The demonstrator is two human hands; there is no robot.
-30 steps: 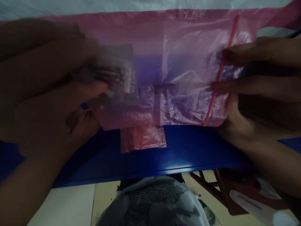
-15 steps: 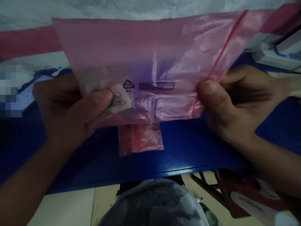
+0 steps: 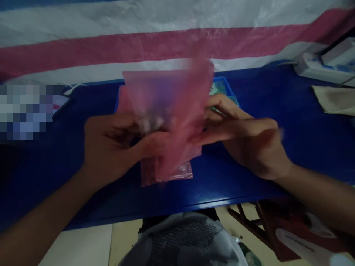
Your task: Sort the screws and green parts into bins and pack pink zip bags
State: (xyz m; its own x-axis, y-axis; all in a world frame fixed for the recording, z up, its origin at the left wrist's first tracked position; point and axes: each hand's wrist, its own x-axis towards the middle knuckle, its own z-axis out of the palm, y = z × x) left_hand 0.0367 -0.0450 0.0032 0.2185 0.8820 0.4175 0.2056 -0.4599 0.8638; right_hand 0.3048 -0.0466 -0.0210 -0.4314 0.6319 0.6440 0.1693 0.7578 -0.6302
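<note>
Both hands grip a pink, see-through zip bag (image 3: 191, 107), which is bent over on itself above the table and smeared by motion. My left hand (image 3: 113, 144) pinches its left part, thumb in front, where something pale and blurred shows through the plastic. On the bag's right part, the fingers of my right hand (image 3: 238, 133) are closed over the fold. A smaller pink bag (image 3: 181, 171) lies flat on the blue table below, partly covered by the held one.
Behind the held bag stands a blue tray (image 3: 229, 87) with green items at its right side. A white power strip (image 3: 313, 68) and a beige cloth-like piece (image 3: 335, 99) lie at the right. The blue table (image 3: 111, 201) ends near my body; a brown stool (image 3: 269, 229) stands beyond its edge.
The large bag was spread flat between my hands; its right part is now folded over to the left. My hands have come closer together, and the tray behind has come into sight.
</note>
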